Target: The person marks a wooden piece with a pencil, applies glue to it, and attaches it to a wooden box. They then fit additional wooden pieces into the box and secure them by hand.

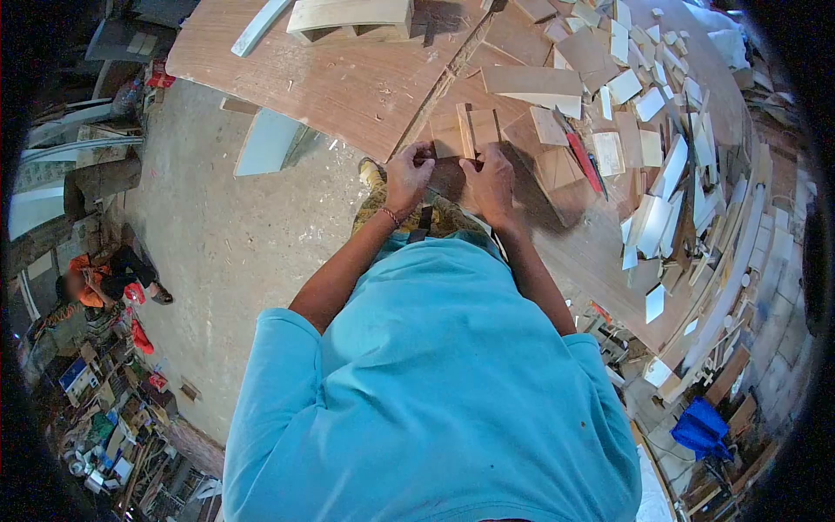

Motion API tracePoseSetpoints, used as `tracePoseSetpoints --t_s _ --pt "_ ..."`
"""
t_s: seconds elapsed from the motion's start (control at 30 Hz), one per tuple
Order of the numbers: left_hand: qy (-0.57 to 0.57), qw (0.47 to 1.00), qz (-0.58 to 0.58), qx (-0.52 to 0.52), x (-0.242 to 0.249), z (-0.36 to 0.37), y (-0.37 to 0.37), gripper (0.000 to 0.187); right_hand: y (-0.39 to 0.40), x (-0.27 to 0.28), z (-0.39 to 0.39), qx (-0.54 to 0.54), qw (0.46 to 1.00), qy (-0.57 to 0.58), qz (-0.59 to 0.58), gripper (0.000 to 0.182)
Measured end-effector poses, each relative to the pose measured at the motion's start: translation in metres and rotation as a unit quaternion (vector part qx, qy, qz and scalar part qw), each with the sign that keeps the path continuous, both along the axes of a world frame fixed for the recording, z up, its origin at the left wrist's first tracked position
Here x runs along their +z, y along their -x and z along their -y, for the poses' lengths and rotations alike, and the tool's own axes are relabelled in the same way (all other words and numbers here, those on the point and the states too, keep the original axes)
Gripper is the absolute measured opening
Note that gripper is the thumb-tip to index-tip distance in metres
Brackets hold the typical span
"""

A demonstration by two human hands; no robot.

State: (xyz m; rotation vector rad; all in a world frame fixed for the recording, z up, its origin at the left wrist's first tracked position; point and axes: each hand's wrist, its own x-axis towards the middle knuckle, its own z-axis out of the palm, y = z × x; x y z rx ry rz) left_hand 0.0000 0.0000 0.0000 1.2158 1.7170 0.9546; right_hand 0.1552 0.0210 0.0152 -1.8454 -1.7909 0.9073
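Observation:
Both my hands are at the edge of the wooden work table, in front of my body. My left hand has its fingers curled together near a small flat board; whether it pinches anything is too small to tell. The fingers of my right hand close on the near end of a narrow wooden strip. That strip stands out from the flat board under it. A red-handled tool lies to the right of my right hand, among wood offcuts.
The plywood table bears a wooden block assembly at the far side. Many offcuts are piled at the right. A blue bag lies at lower right. A person in orange sits on the floor at the left.

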Motion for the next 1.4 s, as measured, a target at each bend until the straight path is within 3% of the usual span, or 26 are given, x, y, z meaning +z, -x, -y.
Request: tracePoseSetpoints --t_s 1.4 --pt "0.019 1.0 0.023 -0.008 -0.008 -0.003 -0.001 0.032 0.001 -0.002 0.001 0.001 1.0 -0.028 -0.011 0.03"
